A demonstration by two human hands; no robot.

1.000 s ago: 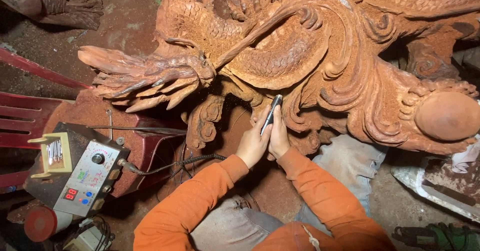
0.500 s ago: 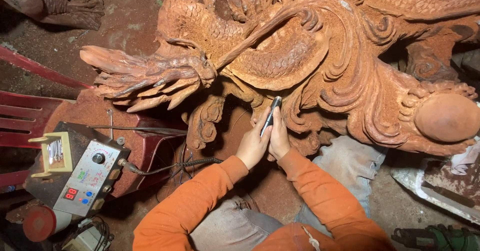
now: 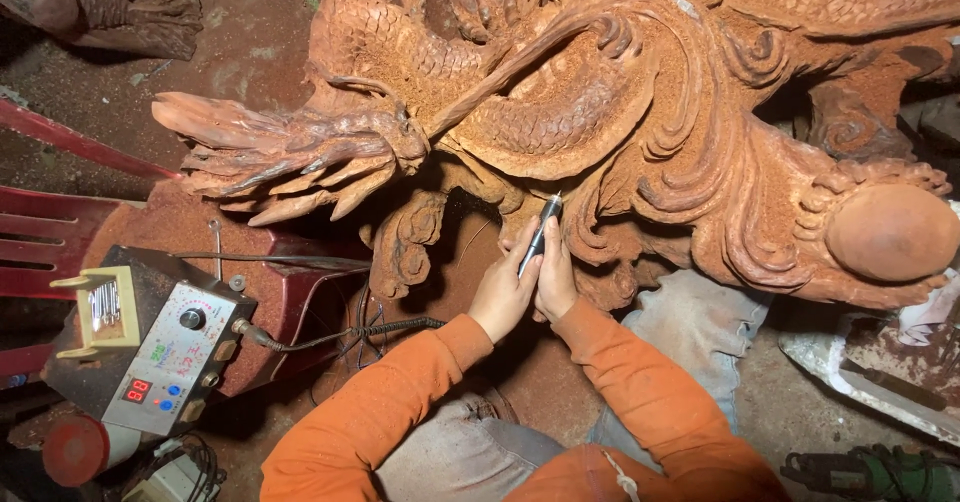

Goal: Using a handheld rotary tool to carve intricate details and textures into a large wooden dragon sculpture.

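At frame centre, the left hand and right hand both grip a dark rotary tool. Its tip meets the wooden dragon carving.

The carved wooden dragon is blocking everything ahead of the hands, its curls crowding both sides. To the left, a coiled cable and the control box on the red plastic chair are narrowing the passage. Dark floor beneath the carving is lying open.
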